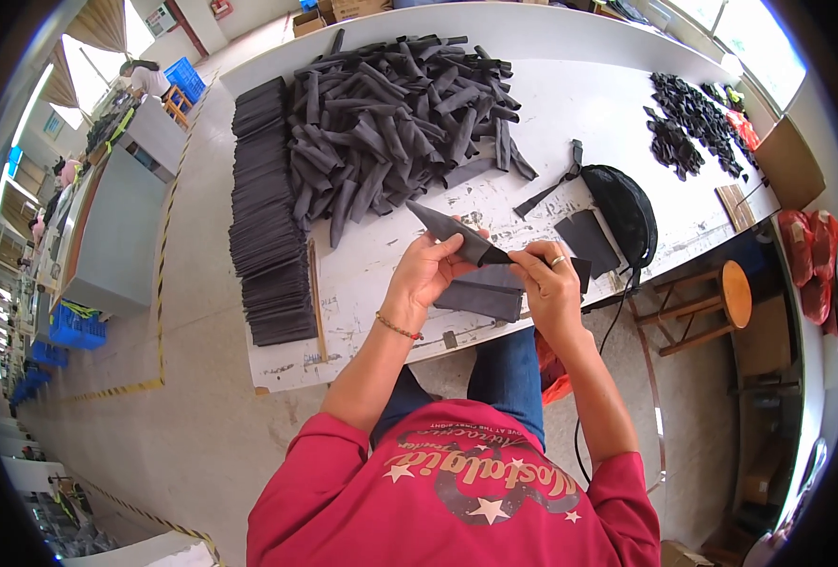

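Dark grey cloth is everywhere on the white surface (570, 104). Both hands pinch one pointed strip (457, 236) above its near edge: the left hand (428, 269) grips the wide end, the right hand (546, 279) nips the narrow end. One flat stack (267, 217) lies at the left, one loose heap (400, 113) behind, too many to count. A black bag (627, 213) sits right. One stool (712, 302) is half hidden.

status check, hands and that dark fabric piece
Left hand and right hand both gripping one dark fabric piece above table edge. Flat pieces below. Nothing in the way.
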The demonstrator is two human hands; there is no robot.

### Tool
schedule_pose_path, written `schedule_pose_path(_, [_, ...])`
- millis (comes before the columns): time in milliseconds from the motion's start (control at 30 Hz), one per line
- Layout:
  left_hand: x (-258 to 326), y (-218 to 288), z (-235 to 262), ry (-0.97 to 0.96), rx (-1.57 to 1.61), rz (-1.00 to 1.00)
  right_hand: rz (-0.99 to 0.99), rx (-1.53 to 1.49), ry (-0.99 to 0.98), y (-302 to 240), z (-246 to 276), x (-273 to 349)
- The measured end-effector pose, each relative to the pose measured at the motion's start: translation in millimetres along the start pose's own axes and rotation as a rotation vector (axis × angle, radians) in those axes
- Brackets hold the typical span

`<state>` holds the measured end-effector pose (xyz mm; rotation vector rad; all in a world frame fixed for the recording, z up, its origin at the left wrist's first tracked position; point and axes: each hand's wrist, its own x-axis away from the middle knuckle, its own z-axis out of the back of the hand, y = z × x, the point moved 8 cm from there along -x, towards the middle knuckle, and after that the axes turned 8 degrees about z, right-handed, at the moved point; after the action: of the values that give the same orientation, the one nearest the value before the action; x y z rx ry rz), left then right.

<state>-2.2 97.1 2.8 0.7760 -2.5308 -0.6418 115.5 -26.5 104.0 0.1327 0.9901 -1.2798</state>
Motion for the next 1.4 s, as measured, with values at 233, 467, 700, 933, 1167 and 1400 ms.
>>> schedule_pose_path(233, [8, 0, -11, 0.011, 0.035, -0.117, 0.229, 0.305, -0.008, -21, -6, -3])
schedule_pose_path(467, [37, 8, -42, 0.048, -0.091, -0.403, 0.075, 0.133, 0.046, -29, -16, -3])
schedule_pose_path(700, [21, 4, -39, -0.118, -0.149, -0.422, 0.026, 0.101, -0.072, -18, -28, 18])
schedule_pose_path(933, [14, -21, -27, -0.077, 0.049, -0.317, 0.084, 0.035, -0.117, -29, -40, -1])
schedule_pose_path(1167, [12, -40, -36, -0.096, 0.225, -0.294, 0.145, -0.044, -0.158, -26, -44, 6])
schedule_pose_path(1400, [12, -40, -22, -0.045, 0.216, -0.224, -0.012, -0.022, -0.264, -13, -36, 13])
